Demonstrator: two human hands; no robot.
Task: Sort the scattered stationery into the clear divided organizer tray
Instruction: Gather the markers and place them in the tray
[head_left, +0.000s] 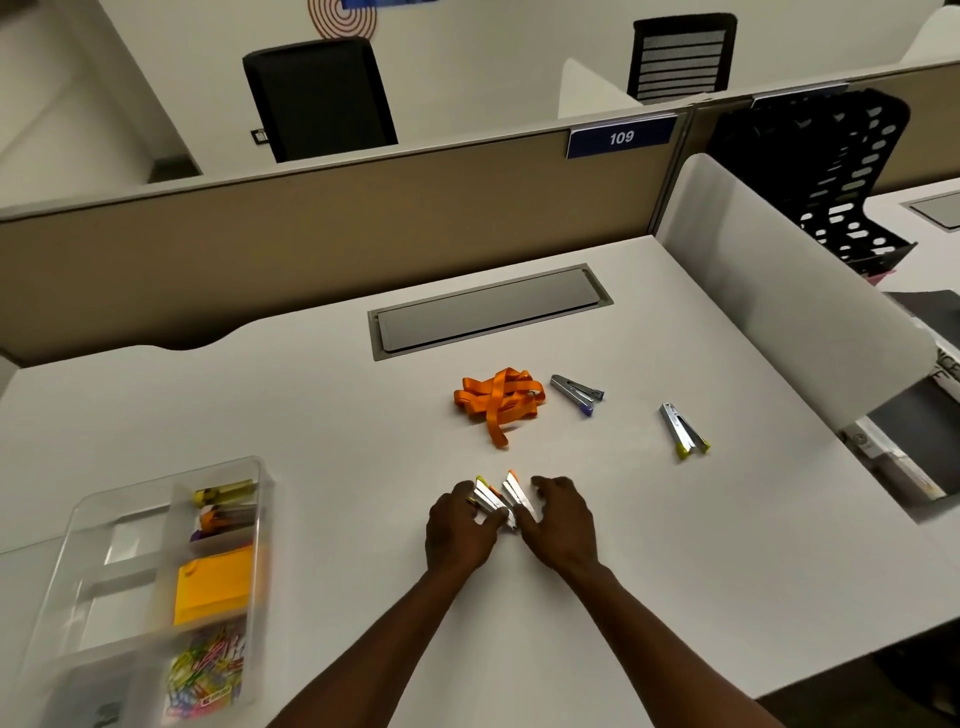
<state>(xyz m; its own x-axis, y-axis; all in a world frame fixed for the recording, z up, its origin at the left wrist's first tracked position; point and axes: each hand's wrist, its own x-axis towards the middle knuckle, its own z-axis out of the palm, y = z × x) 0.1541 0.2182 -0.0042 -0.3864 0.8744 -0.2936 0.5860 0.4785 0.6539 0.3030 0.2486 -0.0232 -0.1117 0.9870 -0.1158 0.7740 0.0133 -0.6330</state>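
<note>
My left hand (457, 530) and my right hand (563, 519) meet at the desk's near middle, each closed on a small metal stapler (501, 499); the two staplers touch between my fingers. Farther back lies a bundle of orange ribbon (498, 400). A purple-tipped stapler (576, 393) lies right of the ribbon, and a yellow-tipped stapler (683, 430) sits farther right. The clear divided organizer tray (83, 519) stands at the near left, holding highlighters (223, 493), orange sticky notes (213, 584) and coloured paper clips (208, 670).
A grey cable hatch (488, 312) is set into the white desk behind the ribbon. A beige partition (311, 228) closes the back and a white side divider (779, 291) closes the right. A black perforated file rack (831, 171) stands beyond the divider.
</note>
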